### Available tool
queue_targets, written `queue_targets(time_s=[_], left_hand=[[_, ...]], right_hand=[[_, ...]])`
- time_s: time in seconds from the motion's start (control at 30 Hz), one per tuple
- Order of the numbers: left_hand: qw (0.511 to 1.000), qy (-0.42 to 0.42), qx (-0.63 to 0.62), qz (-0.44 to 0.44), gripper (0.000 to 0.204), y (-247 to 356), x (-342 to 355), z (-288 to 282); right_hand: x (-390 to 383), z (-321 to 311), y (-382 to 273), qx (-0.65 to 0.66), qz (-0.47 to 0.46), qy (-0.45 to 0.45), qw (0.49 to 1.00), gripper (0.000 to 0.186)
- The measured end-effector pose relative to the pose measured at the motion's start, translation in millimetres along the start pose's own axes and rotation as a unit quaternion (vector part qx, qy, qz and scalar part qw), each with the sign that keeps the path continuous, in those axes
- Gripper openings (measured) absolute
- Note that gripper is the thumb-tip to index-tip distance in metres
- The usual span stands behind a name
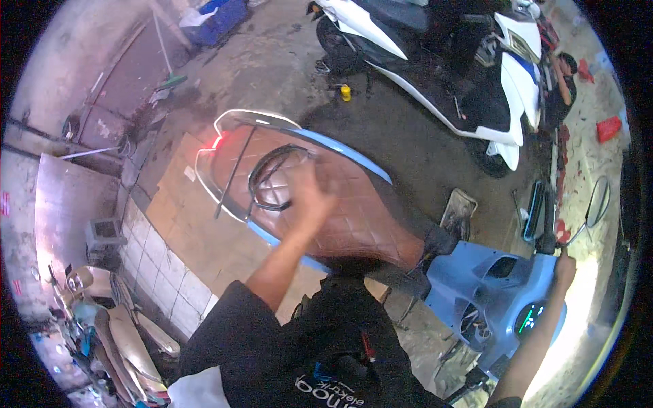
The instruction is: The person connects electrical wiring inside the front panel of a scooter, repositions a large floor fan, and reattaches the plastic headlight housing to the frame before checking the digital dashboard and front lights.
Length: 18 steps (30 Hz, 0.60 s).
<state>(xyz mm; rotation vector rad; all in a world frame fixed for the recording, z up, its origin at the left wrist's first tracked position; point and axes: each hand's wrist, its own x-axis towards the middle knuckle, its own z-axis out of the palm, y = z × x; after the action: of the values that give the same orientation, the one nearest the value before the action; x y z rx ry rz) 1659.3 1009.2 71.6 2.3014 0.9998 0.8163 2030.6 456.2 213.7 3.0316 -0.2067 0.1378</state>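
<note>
A blue scooter (455,279) stands in front of me with a quilted brown seat (364,224). On the rear of the seat is a black loop-shaped bar (253,182), and a thin dark rod (237,168) crosses behind it. Reaching over the seat, my left hand (315,197) is beside the loop's open side; motion smears its fingers, so its grip is unclear. My right hand (564,270) is closed at the far side of the handlebar (544,245), near the mirror stem. A display (528,318) glows green beside my right forearm. The red tail light (218,141) is lit.
A white and black scooter (435,88) stands beyond, with a person (562,88) crouched near its front. A yellow bottle (345,92) stands on the floor. Cardboard (178,180) lies under the blue scooter's rear. More motorbikes (115,333) are at the lower left.
</note>
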Motion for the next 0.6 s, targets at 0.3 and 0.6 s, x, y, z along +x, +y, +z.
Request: queue_targets(time_s=[0.3, 0.6], left_hand=[[0.973, -0.077, 0.203, 0.082, 0.038, -87.0, 65.8, -48.6], [0.985, -0.123, -0.018, 0.115, 0.031, 0.7, 45.6, -80.4]], right_hand=[[-4.1, -4.1, -9.7, 0.032, -0.005, -0.024, 0.999, 0.083], [-12.4, -3.7, -3.9, 0.044, -0.002, 0.005, 0.999, 0.084]])
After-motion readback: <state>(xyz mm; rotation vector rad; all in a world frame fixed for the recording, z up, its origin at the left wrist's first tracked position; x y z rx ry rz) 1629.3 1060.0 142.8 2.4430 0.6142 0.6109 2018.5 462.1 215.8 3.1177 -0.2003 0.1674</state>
